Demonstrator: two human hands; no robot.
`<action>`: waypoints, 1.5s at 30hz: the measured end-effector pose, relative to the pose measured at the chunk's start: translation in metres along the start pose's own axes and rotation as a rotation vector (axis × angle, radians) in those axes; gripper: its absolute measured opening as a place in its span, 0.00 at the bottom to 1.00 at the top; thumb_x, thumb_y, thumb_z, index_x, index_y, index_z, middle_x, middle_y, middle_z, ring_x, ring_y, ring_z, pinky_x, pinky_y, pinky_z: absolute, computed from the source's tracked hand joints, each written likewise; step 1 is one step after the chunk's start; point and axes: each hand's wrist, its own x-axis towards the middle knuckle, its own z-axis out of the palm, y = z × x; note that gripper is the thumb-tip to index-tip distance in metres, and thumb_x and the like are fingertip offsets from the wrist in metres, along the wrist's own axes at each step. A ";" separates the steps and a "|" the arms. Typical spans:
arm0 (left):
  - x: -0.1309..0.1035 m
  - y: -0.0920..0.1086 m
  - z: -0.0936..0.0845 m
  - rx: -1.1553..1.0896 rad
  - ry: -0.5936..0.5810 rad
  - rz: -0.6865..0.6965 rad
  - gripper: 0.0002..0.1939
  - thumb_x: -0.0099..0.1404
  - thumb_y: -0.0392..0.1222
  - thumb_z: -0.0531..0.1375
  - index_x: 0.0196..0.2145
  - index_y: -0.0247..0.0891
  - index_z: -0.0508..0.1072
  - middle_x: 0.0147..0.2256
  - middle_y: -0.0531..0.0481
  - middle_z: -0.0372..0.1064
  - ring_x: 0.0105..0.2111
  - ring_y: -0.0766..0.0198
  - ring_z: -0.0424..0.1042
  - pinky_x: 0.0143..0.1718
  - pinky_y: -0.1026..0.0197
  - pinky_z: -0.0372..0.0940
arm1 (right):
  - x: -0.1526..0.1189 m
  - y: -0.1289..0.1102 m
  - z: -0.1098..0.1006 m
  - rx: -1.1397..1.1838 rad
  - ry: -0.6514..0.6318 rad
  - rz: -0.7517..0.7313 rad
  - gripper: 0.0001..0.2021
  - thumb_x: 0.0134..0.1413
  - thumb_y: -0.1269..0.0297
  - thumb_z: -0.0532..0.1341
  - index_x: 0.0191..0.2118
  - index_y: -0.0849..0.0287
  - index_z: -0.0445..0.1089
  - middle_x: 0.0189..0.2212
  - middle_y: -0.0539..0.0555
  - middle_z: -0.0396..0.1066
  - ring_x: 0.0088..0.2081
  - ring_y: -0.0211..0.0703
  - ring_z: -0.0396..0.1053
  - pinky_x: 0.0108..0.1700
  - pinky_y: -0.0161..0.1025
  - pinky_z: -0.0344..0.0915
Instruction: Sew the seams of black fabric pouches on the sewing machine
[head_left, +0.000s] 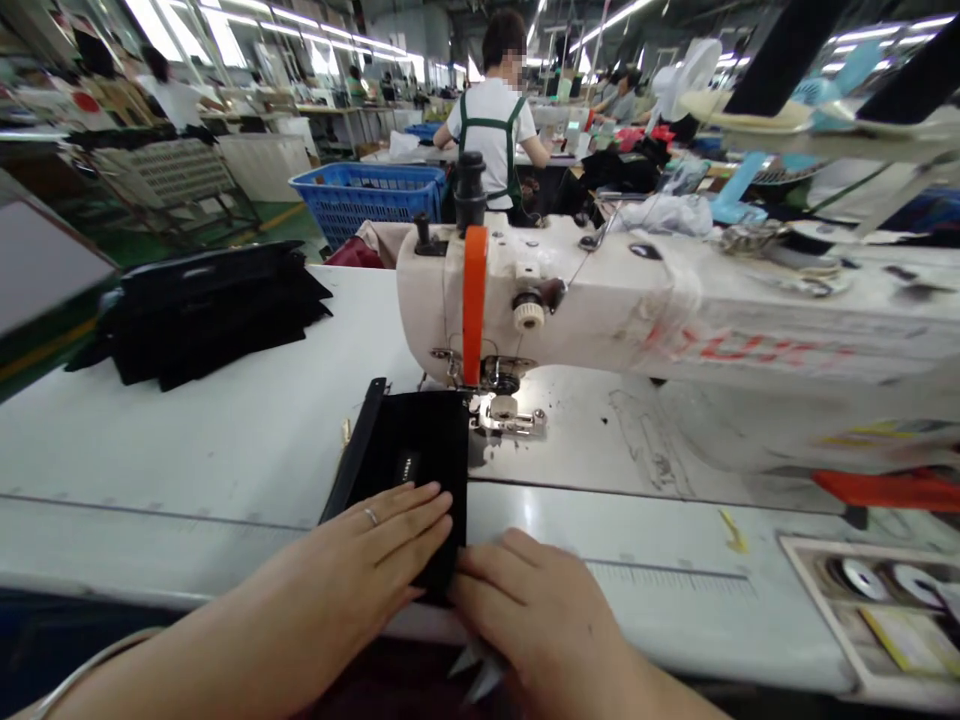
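Observation:
A black fabric piece with a small label lies on the sewing table, its far right edge at the presser area of a white sewing machine. A dark folded strip runs along its left side. My left hand rests flat on the piece, fingers stretched out and together. At its near right corner, my right hand is closed with the fingertips on the edge. Two pointed metal blades, like those of thread snips, stick out below my right hand; their handles are hidden.
A stack of black pieces lies at the table's left. An orange strip hangs on the machine head. At right, a tray holds bobbins. Behind are a blue basket and a seated person.

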 end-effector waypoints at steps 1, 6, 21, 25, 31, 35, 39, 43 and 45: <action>-0.002 0.001 0.001 -0.029 0.007 -0.004 0.27 0.64 0.28 0.52 0.61 0.32 0.64 0.63 0.46 0.62 0.63 0.57 0.58 0.65 0.55 0.55 | -0.001 -0.001 0.001 0.006 0.023 0.006 0.11 0.66 0.71 0.52 0.39 0.59 0.71 0.33 0.52 0.75 0.29 0.43 0.65 0.29 0.38 0.65; -0.002 0.023 0.009 -0.216 0.199 -0.186 0.19 0.70 0.28 0.47 0.51 0.36 0.73 0.50 0.49 0.73 0.49 0.61 0.69 0.56 0.59 0.64 | -0.008 -0.005 0.002 0.032 0.063 0.048 0.17 0.70 0.69 0.47 0.38 0.60 0.72 0.32 0.54 0.74 0.31 0.44 0.67 0.32 0.39 0.68; -0.005 0.038 0.015 -0.333 0.216 -0.230 0.21 0.71 0.31 0.48 0.57 0.38 0.68 0.44 0.46 0.73 0.44 0.60 0.70 0.50 0.57 0.68 | -0.011 -0.008 -0.002 -0.043 0.140 -0.054 0.13 0.64 0.76 0.53 0.38 0.60 0.75 0.29 0.52 0.75 0.27 0.40 0.66 0.26 0.35 0.65; -0.002 0.040 0.014 -0.352 0.217 -0.260 0.19 0.71 0.31 0.50 0.55 0.39 0.69 0.44 0.46 0.73 0.45 0.60 0.70 0.51 0.59 0.68 | -0.013 -0.007 -0.002 -0.043 0.147 -0.057 0.14 0.66 0.75 0.52 0.37 0.60 0.76 0.30 0.52 0.75 0.27 0.40 0.65 0.24 0.36 0.64; 0.001 0.042 0.016 -0.377 0.214 -0.263 0.17 0.71 0.30 0.50 0.52 0.39 0.71 0.42 0.48 0.73 0.43 0.62 0.70 0.49 0.61 0.69 | -0.014 -0.006 -0.002 -0.002 0.162 -0.079 0.14 0.65 0.75 0.54 0.35 0.63 0.76 0.28 0.52 0.75 0.26 0.40 0.66 0.23 0.36 0.66; 0.007 0.045 0.019 -0.371 0.296 -0.247 0.14 0.71 0.32 0.50 0.46 0.40 0.74 0.38 0.49 0.73 0.39 0.62 0.70 0.46 0.62 0.69 | -0.016 -0.004 0.000 0.003 0.169 -0.017 0.14 0.68 0.72 0.52 0.37 0.62 0.76 0.32 0.53 0.77 0.31 0.39 0.72 0.32 0.33 0.73; 0.019 0.029 0.005 -0.390 0.407 -0.236 0.14 0.73 0.36 0.50 0.35 0.41 0.75 0.33 0.52 0.72 0.34 0.65 0.70 0.43 0.66 0.68 | -0.014 -0.001 0.005 -0.146 0.237 -0.031 0.14 0.67 0.73 0.52 0.40 0.63 0.76 0.38 0.53 0.79 0.36 0.42 0.76 0.38 0.34 0.76; 0.036 -0.010 -0.009 -0.245 0.190 -0.193 0.17 0.72 0.31 0.48 0.47 0.39 0.75 0.43 0.48 0.74 0.45 0.61 0.70 0.50 0.60 0.65 | -0.011 -0.003 0.016 -0.144 0.218 0.001 0.12 0.63 0.75 0.55 0.38 0.59 0.76 0.35 0.53 0.79 0.29 0.40 0.77 0.30 0.30 0.76; 0.044 -0.027 -0.005 -0.115 0.125 -0.160 0.19 0.71 0.31 0.47 0.55 0.36 0.71 0.50 0.44 0.71 0.50 0.57 0.67 0.53 0.54 0.62 | -0.010 -0.007 0.027 -0.119 0.339 0.148 0.12 0.63 0.71 0.54 0.38 0.58 0.76 0.34 0.54 0.79 0.23 0.39 0.75 0.22 0.31 0.73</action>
